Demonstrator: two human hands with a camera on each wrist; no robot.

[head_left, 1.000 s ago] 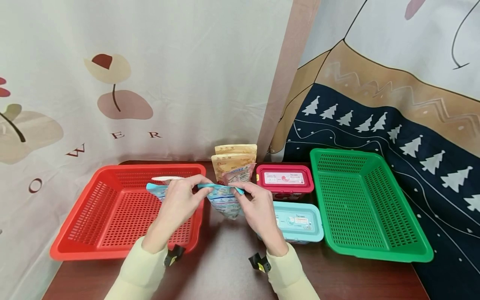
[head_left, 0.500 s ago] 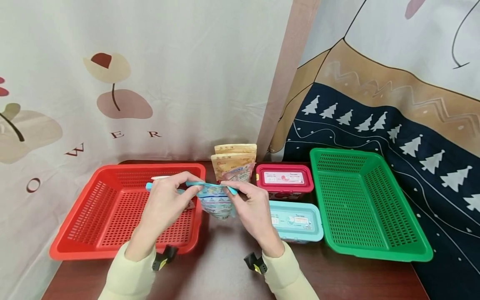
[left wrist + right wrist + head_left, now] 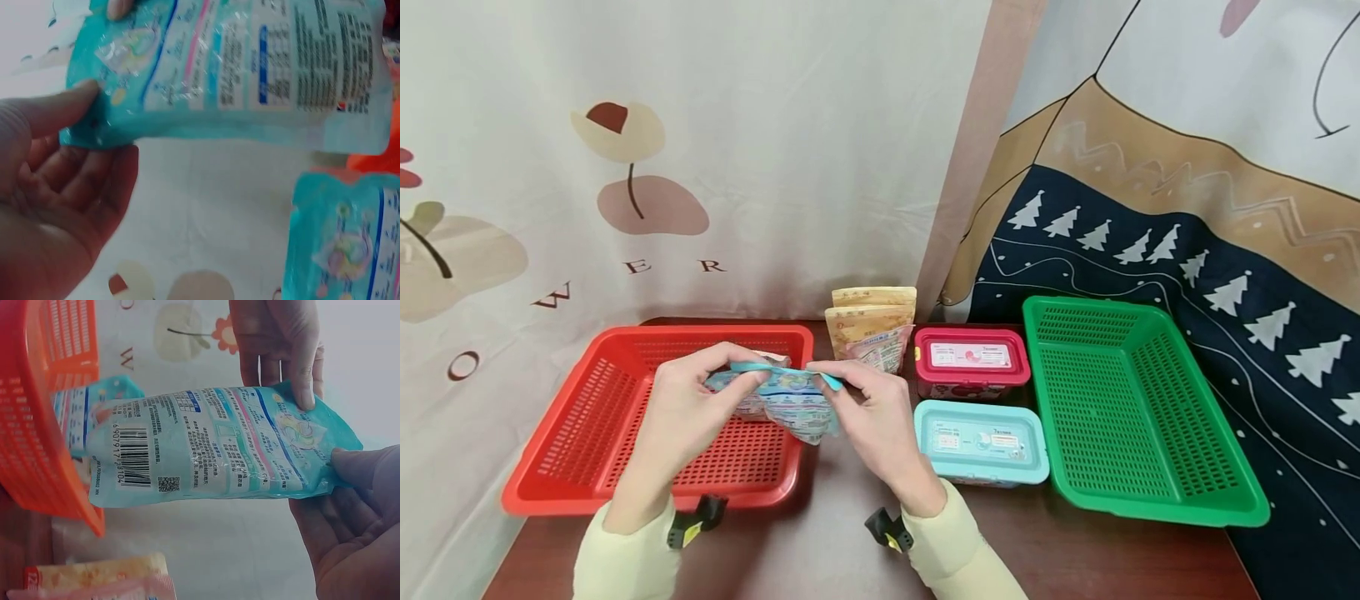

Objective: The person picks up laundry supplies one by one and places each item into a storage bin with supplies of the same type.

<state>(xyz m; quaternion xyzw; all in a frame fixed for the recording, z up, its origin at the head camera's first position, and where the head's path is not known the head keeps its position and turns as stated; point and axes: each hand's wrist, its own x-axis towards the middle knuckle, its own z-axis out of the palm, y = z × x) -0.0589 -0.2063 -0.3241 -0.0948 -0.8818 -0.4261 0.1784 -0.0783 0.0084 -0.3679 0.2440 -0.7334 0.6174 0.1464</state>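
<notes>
Both hands pinch the top edge of a light-blue plastic refill pouch [image 3: 797, 406], printed with text and a barcode. My left hand [image 3: 688, 404] holds its left top corner, and my right hand [image 3: 880, 417] its right top corner. The pouch hangs over the right rim of the red basket [image 3: 658, 500]. In the right wrist view, its printed back [image 3: 206, 447] faces the camera between my left hand [image 3: 281, 337] and right hand [image 3: 369, 525]. A second similar pouch [image 3: 344, 237], seen in the left wrist view, lies in the red basket, partly hidden in the head view.
Behind the hands stand tan pouches [image 3: 868, 321] with a pink packet [image 3: 883, 348] in front. To their right are a crimson lidded box [image 3: 972, 358] and a light-blue lidded box [image 3: 981, 442]. A green basket [image 3: 1157, 512] stands at the right of the brown table [image 3: 820, 550].
Both hands have moved left with the pouch, from in front of the tan pouches to above the red basket's right side. The light-blue box is now less covered by my right hand.
</notes>
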